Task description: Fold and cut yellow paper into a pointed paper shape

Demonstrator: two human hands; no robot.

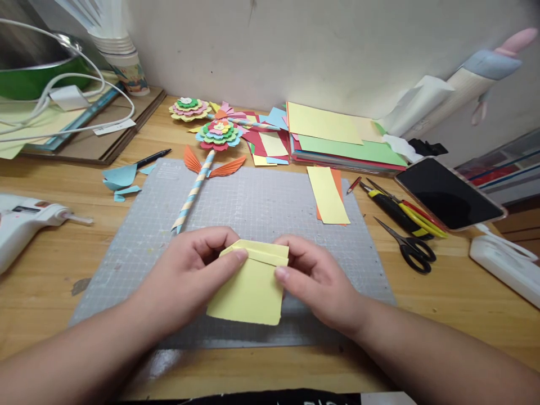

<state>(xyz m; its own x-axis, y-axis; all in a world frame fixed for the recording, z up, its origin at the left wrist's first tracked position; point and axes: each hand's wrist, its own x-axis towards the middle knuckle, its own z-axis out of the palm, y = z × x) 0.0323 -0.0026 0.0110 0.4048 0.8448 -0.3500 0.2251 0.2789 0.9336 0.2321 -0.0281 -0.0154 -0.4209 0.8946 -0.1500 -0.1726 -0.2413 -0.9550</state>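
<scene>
A sheet of pale yellow paper (251,292) lies on the grey cutting mat (270,208), its far edge folded over in narrow pleats. My left hand (192,270) pinches the left end of the folded edge between thumb and fingers. On the other side my right hand (314,275) pinches the right end of the same fold. A finished paper flower (218,135) on a striped blue-and-cream stem (194,194), with orange pleated leaves, rests at the mat's far left.
Black scissors (411,247), a yellow-black cutter (400,211) and a phone (449,194) lie to the right. A yellow strip on an orange one (328,196) sits on the mat. Stacked coloured paper (337,140) lines the wall. A glue gun (29,216) lies at the left.
</scene>
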